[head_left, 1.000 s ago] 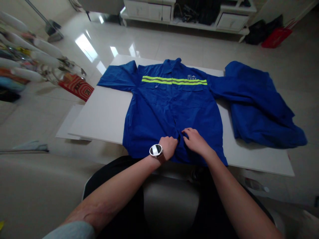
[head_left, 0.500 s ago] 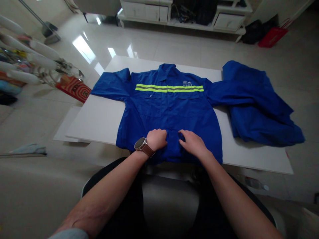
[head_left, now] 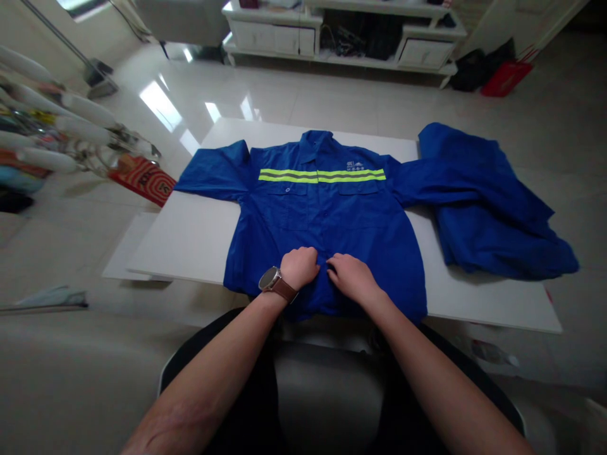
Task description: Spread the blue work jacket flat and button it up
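A blue shirt (head_left: 327,221) is laid flat, front up, on a white table (head_left: 190,234), its collar away from the person and its hem hanging a little over the near edge. Two yellow-green stripes (head_left: 322,175) are seen running across the chest. The left hand (head_left: 298,266) is curled into a loose fist on the cloth near the hem, at the shirt's front opening; a fold appears to be pinched in it, though the fingertips are hidden. A watch (head_left: 271,279) on a brown strap is worn on that wrist. The right hand (head_left: 351,277) is rested just beside the left, almost touching it, fingers bent and pressed onto the cloth, nothing clearly gripped. A second blue garment (head_left: 493,208) is spread in a heap at the right end of the table, overlapped by the shirt's sleeve. A white cabinet (head_left: 332,38) is stood well behind, across the shiny floor.
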The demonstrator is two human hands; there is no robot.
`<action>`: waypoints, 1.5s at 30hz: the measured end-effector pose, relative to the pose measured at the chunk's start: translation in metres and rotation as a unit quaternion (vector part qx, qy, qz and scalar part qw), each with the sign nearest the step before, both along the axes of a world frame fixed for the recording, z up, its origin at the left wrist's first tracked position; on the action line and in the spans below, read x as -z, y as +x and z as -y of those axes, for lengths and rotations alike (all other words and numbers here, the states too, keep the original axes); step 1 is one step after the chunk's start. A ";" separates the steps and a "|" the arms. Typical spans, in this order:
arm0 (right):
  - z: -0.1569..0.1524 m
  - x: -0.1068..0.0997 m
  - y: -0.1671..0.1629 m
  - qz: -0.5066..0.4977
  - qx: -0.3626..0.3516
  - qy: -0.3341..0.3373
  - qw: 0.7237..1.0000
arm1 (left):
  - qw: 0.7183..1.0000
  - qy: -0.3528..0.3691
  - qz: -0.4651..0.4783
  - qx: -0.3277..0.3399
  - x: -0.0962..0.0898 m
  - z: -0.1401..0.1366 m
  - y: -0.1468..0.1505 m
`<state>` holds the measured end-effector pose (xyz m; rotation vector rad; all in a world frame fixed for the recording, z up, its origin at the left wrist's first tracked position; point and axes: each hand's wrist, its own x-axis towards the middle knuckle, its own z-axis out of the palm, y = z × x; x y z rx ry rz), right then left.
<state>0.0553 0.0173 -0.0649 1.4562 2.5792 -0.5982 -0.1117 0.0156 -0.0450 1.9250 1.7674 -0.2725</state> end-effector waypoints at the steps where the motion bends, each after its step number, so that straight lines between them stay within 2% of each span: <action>1: -0.002 0.001 -0.001 -0.009 0.016 -0.002 1.000 | 1.000 -0.001 0.001 -0.005 0.000 0.000 0.000; 5: -0.007 0.002 0.000 -0.075 0.060 0.006 0.995 | 0.999 0.007 0.029 -0.019 -0.002 -0.003 0.001; 10: -0.006 -0.006 0.005 -0.161 0.129 0.004 0.978 | 0.995 0.053 0.079 -0.038 -0.001 -0.006 0.006; 14: -0.010 -0.009 0.007 -0.239 0.186 -0.033 0.953 | 0.989 0.086 0.109 -0.054 0.002 -0.005 0.011; 20: -0.017 -0.004 0.012 -0.357 0.216 -0.087 0.904 | 0.975 0.141 0.146 -0.085 0.001 -0.004 0.016; 24: -0.016 -0.006 0.017 -0.346 0.217 -0.048 0.912 | 0.966 0.175 0.178 -0.071 -0.002 -0.005 0.017; 32: -0.012 -0.011 0.022 -0.337 0.179 0.000 0.924 | 0.960 0.167 0.205 -0.093 -0.002 -0.006 0.020; 41: -0.015 -0.012 0.023 -0.322 0.193 0.021 0.926 | 0.955 0.200 0.198 -0.093 0.003 -0.007 0.019; 45: -0.016 -0.013 0.021 -0.318 0.197 0.001 0.927 | 0.962 0.195 0.182 -0.058 -0.001 -0.007 0.018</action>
